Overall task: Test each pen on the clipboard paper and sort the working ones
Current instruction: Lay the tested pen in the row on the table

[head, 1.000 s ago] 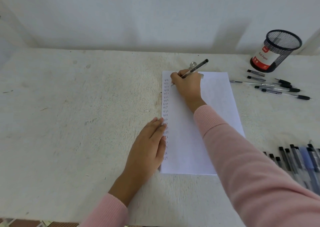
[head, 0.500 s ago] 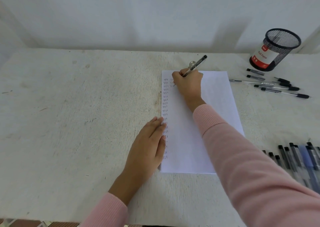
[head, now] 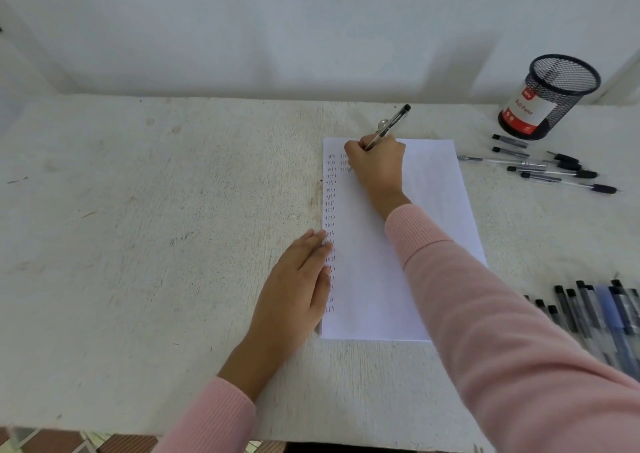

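Your white table (head: 138, 279) fills the view. The paper (head: 433, 227) lies right of its middle, top end toward the back edge. A column of small marks runs down the left margin, with a short second column beside it at the top. Your left hand (head: 298, 286) lies flat, fingers straight, pressing the sheet's left edge. Your right hand (head: 379, 163) is curled round a pen (head: 391, 125) near the sheet's top left. A bundle of pens (head: 595, 314) sits at the right edge. A mesh cup (head: 550, 98) stands in the back right corner, with loose pens (head: 554, 170) just in front. The gripped pen slants, cap end up toward the back.
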